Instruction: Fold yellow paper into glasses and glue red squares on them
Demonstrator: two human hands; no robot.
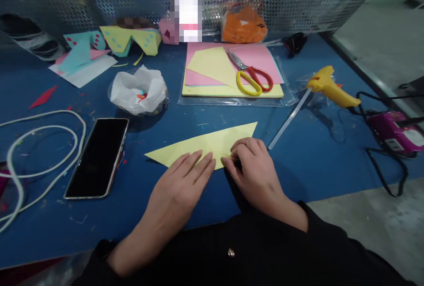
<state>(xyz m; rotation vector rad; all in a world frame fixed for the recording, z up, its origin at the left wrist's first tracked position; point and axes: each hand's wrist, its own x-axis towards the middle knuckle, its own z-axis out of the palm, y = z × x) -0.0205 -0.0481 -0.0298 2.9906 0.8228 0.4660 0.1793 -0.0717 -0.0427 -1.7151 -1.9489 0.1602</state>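
Observation:
A folded sheet of yellow paper (208, 141) lies on the blue table in front of me, its pointed ends reaching left and upper right. My left hand (182, 184) rests flat on its lower left part, with fingers stretched out. At the lower right edge, my right hand (253, 169) is closed, thumb and curled fingers pinching the paper. Beyond it, scissors (254, 78) with red and yellow handles lie on a stack of coloured paper (265, 63). A yellow glue gun (334, 87) with a clear glue stick stands to the right.
On the left are a phone (97, 158), a white cable (81, 133) and a bowl lined with white tissue (139, 89) holding scraps. Yellow and blue folded paper pieces (132, 41) sit behind. A purple power socket (395, 131) and an orange packet (244, 25) are near the edges.

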